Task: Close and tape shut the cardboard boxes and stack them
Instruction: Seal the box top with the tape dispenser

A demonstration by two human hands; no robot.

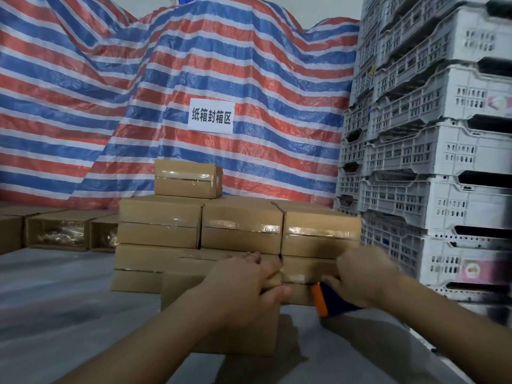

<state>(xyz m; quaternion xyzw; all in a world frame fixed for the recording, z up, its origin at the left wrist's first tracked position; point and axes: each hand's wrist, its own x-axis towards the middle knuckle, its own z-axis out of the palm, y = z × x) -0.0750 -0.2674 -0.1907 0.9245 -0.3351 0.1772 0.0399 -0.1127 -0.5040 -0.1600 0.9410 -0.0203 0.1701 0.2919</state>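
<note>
brown cardboard box (221, 314) sits on the grey table (55, 300), against the taped box stack (238, 231). left hand (243, 284) grip curls over its top edge. right hand (360, 275) grip clasps an orange-and-blue tape dispenser (321, 299). white crates (429, 162) stand close on the right.

Both forearms reach forward, bare to the wrist. The left hand (243, 281) lies palm down, fingers bent over a top edge, thumb pressed along the near side. The right hand (360, 275) is curled in a grip, knuckles up.
</note>
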